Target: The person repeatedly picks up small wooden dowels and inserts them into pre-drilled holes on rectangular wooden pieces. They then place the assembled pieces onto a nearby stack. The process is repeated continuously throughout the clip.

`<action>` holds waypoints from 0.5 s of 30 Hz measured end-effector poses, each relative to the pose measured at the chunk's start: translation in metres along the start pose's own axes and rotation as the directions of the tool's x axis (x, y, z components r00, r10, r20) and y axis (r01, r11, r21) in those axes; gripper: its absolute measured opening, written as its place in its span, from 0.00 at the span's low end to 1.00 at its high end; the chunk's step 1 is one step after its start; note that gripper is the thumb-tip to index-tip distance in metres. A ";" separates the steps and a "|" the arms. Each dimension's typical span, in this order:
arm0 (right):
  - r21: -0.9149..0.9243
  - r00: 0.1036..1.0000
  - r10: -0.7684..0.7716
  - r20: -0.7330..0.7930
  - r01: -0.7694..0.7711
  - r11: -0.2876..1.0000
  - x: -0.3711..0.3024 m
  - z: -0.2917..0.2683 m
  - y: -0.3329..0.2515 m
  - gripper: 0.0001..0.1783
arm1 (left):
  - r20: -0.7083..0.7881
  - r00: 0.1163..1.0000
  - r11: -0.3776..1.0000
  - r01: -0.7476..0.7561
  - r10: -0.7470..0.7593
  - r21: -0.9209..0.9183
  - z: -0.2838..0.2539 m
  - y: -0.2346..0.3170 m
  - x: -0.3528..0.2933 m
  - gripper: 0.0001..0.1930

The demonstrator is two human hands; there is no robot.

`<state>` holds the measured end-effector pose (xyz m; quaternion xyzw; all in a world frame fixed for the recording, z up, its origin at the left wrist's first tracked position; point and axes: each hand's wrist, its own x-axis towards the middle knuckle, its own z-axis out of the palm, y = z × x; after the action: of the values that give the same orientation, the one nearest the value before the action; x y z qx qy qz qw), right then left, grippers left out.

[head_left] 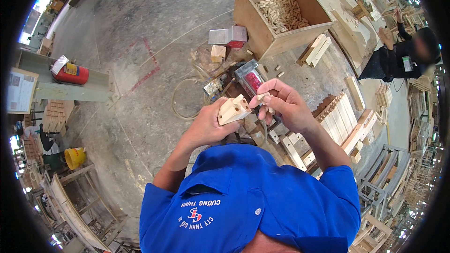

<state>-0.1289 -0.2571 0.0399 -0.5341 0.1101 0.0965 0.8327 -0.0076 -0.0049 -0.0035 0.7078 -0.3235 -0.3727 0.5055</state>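
Note:
My left hand (205, 125) is closed around a pale wooden piece (230, 111) with several round holes in its end. A short peg stands up from that end, close to my right hand. Between the thumb and fingers of my right hand (291, 108) are small wooden dowels (263, 97), partly covered by the fingers. The two hands are nearly touching in front of my chest. Just beyond them sits a clear container with something red inside (253, 79). A large plywood box (260, 42) farther off holds a heap of wooden dowels (283, 14).
A wooden block (218, 53) and a grey-and-red container (229, 36) stand beside the box. A thin hose (177, 98) loops over the floor. Wooden boards (338, 121) lie to the right. A person (398, 54) works at far right. At left, a fire extinguisher (75, 74) rests on a beam.

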 end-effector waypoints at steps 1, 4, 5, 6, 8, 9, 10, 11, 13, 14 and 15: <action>-0.014 1.000 -0.001 -0.003 0.001 1.000 0.000 0.001 0.001 0.10 | -0.001 1.000 1.000 0.001 -0.001 0.009 0.001 0.003 0.001 0.25; -0.073 1.000 -0.005 -0.003 0.005 0.997 -0.001 0.004 0.002 0.09 | -0.019 1.000 1.000 -0.018 0.019 0.025 0.004 0.004 0.001 0.25; -0.104 1.000 -0.010 -0.002 0.009 0.994 -0.002 0.006 0.002 0.09 | -0.027 0.999 0.999 -0.029 0.030 0.029 0.005 0.004 0.001 0.25; -0.136 1.000 -0.013 0.000 0.013 0.991 -0.003 0.007 0.001 0.09 | -0.036 0.999 0.999 -0.037 0.038 0.037 0.006 0.005 0.001 0.25; -0.219 0.999 0.026 0.027 -0.019 0.975 -0.005 0.009 -0.006 0.09 | -0.054 0.997 0.997 -0.053 0.056 0.053 0.007 0.006 0.001 0.26; -0.261 0.998 0.043 0.034 -0.033 0.965 -0.007 0.009 -0.008 0.09 | -0.046 0.997 0.997 -0.051 0.054 0.066 0.007 0.007 0.001 0.26; -0.396 0.998 -0.057 0.024 0.061 0.916 -0.007 0.009 -0.005 0.08 | -0.037 0.998 0.996 -0.049 0.052 0.080 0.007 0.008 0.002 0.26; -0.523 0.987 -0.156 0.027 0.147 0.839 -0.006 0.011 -0.001 0.08 | -0.028 0.998 0.995 -0.047 0.050 0.093 0.007 0.010 0.003 0.26; -0.669 0.955 -0.292 0.051 0.250 0.700 -0.003 0.018 -0.002 0.08 | -0.031 0.998 0.996 -0.044 0.047 0.083 0.008 0.014 0.003 0.24; -0.697 0.941 -0.333 0.056 0.275 0.662 -0.002 0.023 -0.004 0.07 | -0.032 0.998 0.996 -0.043 0.046 0.078 0.008 0.016 0.003 0.23; -0.726 0.926 -0.372 0.066 0.300 0.619 -0.001 0.027 -0.007 0.07 | -0.038 0.997 0.993 -0.060 0.064 0.097 0.009 0.017 0.004 0.23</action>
<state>-0.1257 -0.2357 0.0574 -0.8333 -0.0013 -0.0499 0.5505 -0.0150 -0.0169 0.0103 0.7283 -0.3524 -0.3262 0.4888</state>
